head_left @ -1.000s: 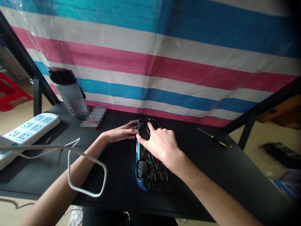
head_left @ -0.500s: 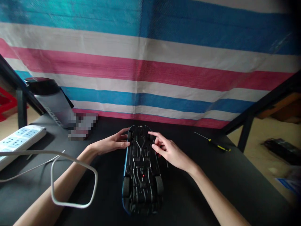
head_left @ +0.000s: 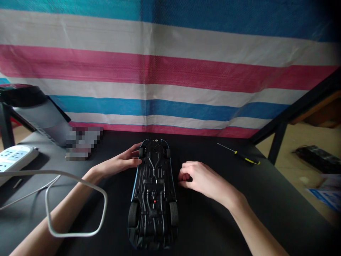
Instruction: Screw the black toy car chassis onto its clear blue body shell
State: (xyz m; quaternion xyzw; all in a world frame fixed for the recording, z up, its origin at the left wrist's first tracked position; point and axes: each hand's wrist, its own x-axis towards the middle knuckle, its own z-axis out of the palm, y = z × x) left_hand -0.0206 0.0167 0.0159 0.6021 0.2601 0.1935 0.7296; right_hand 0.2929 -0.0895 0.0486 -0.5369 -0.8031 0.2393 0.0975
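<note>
A toy car point(head_left: 154, 181) lies upside down on the black table, its black underside, wheels and a small red spot facing up. Thin strips of blue body show along its edges. My left hand point(head_left: 121, 164) holds the car's left side near the far wheel, thumb and fingers against the edge and some fingertips hidden. Just right of the car, apart from it, my right hand point(head_left: 197, 177) is low over the table with its fingers curled in. Whatever is between those fingertips is hidden.
A screwdriver point(head_left: 243, 157) with a black and yellow handle lies at the right. On the left are a power strip point(head_left: 20, 154), a looped white cable point(head_left: 105, 209) and a sports bottle point(head_left: 45, 113) beside a blurred-out item point(head_left: 85, 142). A striped sheet point(head_left: 186, 71) hangs behind.
My right hand has left the car's underside, moved down to the table on the right and curled its fingers. The left hand stays at the car. The whole view has shifted slightly.
</note>
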